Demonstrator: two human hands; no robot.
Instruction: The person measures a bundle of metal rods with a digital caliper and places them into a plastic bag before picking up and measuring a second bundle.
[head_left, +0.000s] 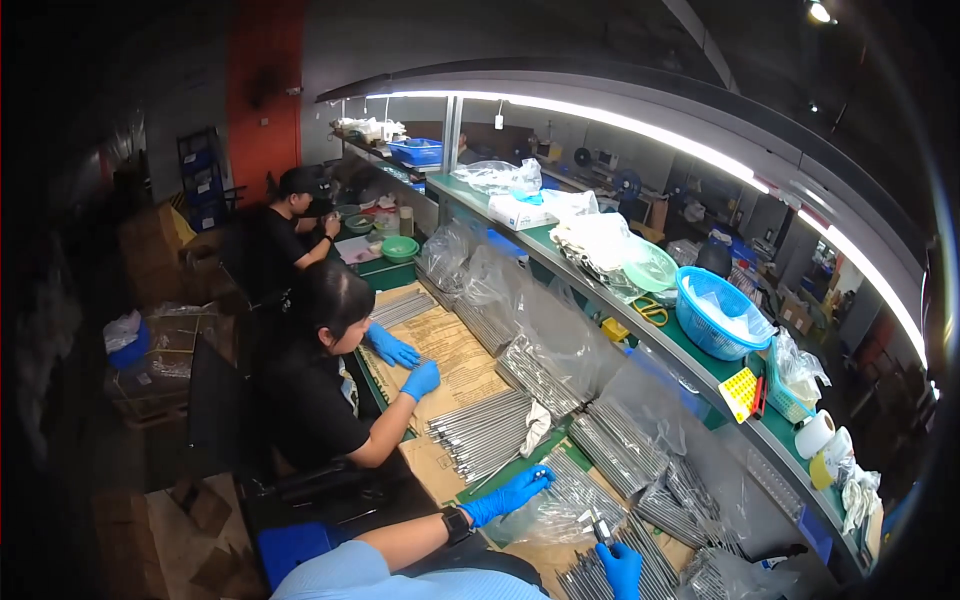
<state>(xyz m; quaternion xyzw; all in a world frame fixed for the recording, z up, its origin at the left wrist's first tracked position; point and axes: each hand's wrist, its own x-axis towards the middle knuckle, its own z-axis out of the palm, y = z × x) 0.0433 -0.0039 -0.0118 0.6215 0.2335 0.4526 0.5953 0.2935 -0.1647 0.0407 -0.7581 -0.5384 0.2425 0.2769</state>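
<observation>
My left hand, in a blue glove with a dark watch at the wrist, hovers over a clear plastic bag on the bench. Its fingers are pinched together around something small and shiny at their tips, too small to make out. At the lower edge my right hand, also gloved in blue, is closed on a caliper whose jaws point up and left. Thin metal rods lie beside and beneath this hand. Another bundle of metal rods rests left of the bag, a white cloth glove against it.
Left of me a person in blue gloves works over brown paper; another person sits beyond. Bagged rods line the bench's back. Above runs a green shelf with a blue basket and paper rolls.
</observation>
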